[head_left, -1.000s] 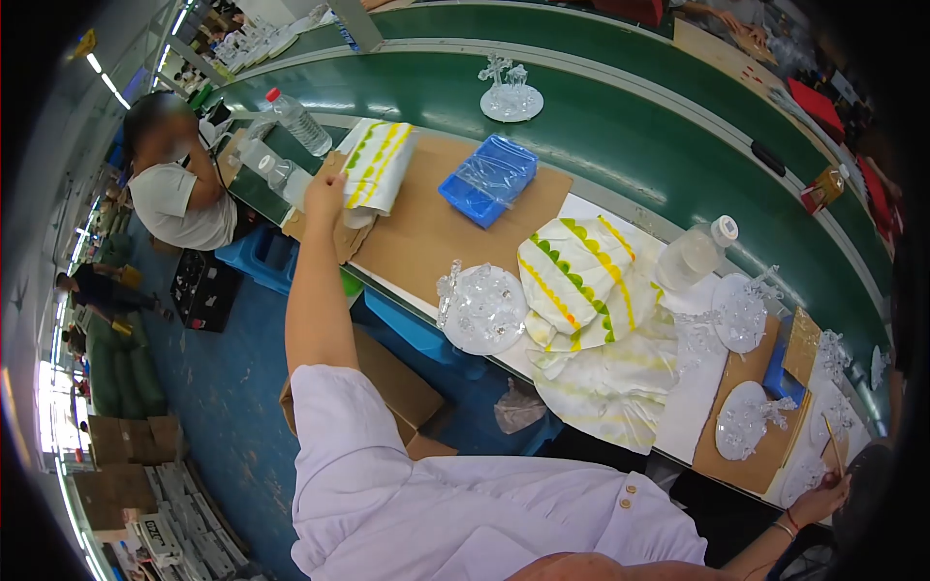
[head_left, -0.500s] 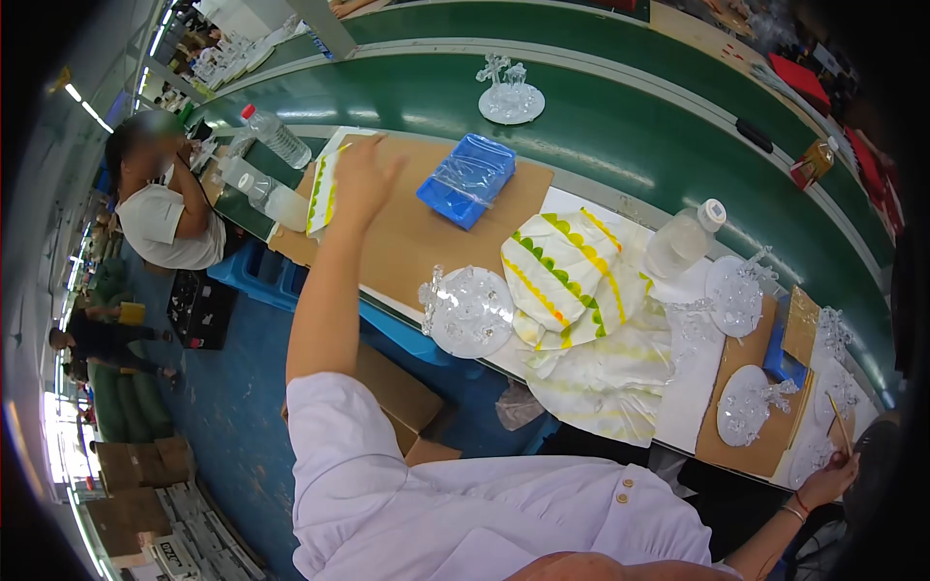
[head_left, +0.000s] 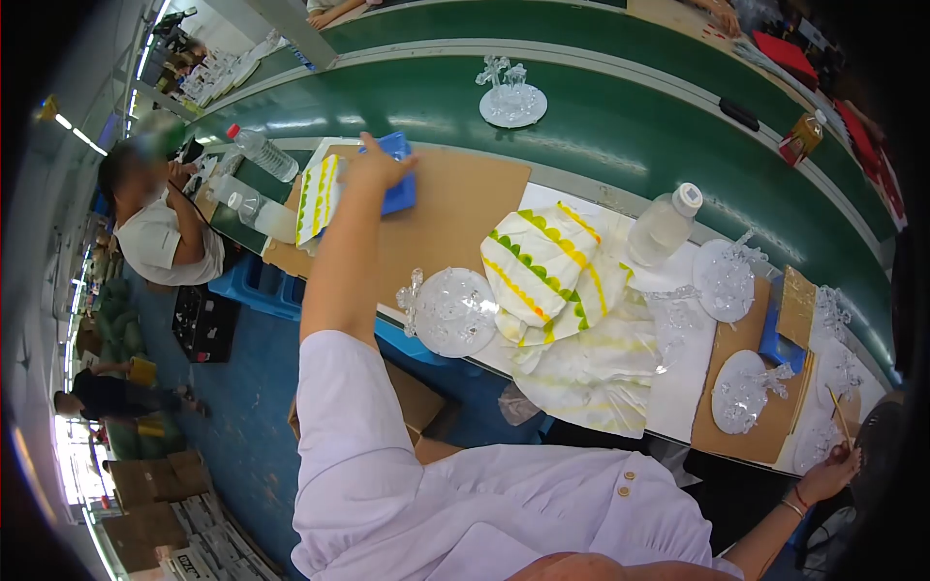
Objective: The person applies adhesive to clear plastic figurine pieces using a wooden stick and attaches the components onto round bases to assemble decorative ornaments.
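Observation:
My left hand (head_left: 381, 167) reaches far out over the cardboard sheet (head_left: 455, 194) and grips a blue plastic tray (head_left: 399, 199), partly covering it. Just left of that hand lies a folded cloth (head_left: 318, 198) with green and yellow scallops. At the far right, my right hand (head_left: 829, 474), with a red band at the wrist, is closed on a thin wooden stick (head_left: 839, 416); what its hidden end is, I cannot tell. Close by are clear plastic ornaments on round bases (head_left: 741, 392). A crumpled patterned cloth (head_left: 542, 266) sits mid-table beside another clear ornament (head_left: 453, 312).
A cloudy white-capped bottle (head_left: 666, 225) stands behind the cloth. Two more bottles, one red-capped (head_left: 263, 153), are at the left. One ornament (head_left: 511, 103) rests on the green belt (head_left: 620, 116). A co-worker (head_left: 160, 213) sits at the left, and a blue box (head_left: 780, 334) is at the right.
My left hand has taken hold of the blue tray, which has moved left across the cardboard toward the folded cloth. My right hand still holds the stick. The view has shifted slightly.

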### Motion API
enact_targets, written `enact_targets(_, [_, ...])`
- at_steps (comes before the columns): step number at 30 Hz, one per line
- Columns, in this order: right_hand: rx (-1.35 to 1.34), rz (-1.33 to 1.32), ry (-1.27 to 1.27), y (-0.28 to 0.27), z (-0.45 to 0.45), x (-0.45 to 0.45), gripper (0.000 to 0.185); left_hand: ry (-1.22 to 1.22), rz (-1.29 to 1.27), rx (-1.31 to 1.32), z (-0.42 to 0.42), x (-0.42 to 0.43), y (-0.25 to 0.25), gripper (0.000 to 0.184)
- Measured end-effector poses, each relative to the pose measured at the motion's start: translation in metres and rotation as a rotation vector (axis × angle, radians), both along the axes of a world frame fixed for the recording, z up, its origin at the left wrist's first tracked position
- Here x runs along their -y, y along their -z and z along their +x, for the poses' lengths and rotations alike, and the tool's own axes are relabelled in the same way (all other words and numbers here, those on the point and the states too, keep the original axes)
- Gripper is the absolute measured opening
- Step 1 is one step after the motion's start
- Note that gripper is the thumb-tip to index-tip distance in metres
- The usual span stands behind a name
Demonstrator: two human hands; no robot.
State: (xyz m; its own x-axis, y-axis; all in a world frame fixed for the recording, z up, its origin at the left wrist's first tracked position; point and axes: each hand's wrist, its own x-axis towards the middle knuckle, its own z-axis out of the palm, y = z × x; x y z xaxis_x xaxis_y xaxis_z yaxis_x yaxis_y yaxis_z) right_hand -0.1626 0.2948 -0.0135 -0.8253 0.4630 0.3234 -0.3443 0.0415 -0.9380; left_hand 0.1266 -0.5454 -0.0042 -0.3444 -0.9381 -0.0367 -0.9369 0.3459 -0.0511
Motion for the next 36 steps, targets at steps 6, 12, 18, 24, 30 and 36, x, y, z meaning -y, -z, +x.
enact_targets(6, [0.018,-0.044,-0.128,0.011,-0.012,-0.016,0.021,0.423,-0.163,-0.443,0.044,-0.061,-0.053,0.049])
enact_targets(12, [0.027,-0.084,-0.115,0.017,-0.011,-0.007,0.025,0.394,0.599,-0.912,0.152,-0.141,-0.009,0.039])
enact_targets(18, [-0.003,-0.123,-0.188,0.026,-0.015,-0.014,0.025,0.307,0.600,-1.201,0.157,-0.221,0.070,0.042])
enact_targets(24, [0.001,-0.158,-0.125,0.003,0.010,0.023,0.025,0.082,0.272,-0.932,0.133,-0.230,0.058,0.034])
enact_targets(30, [-0.021,-0.158,-0.132,0.004,0.017,0.019,0.022,0.027,0.032,-1.072,0.158,-0.153,0.053,0.033])
enact_targets(36, [-0.044,-0.239,-0.185,0.007,0.013,0.013,0.021,0.059,-0.003,-1.001,0.166,-0.107,0.084,0.035])
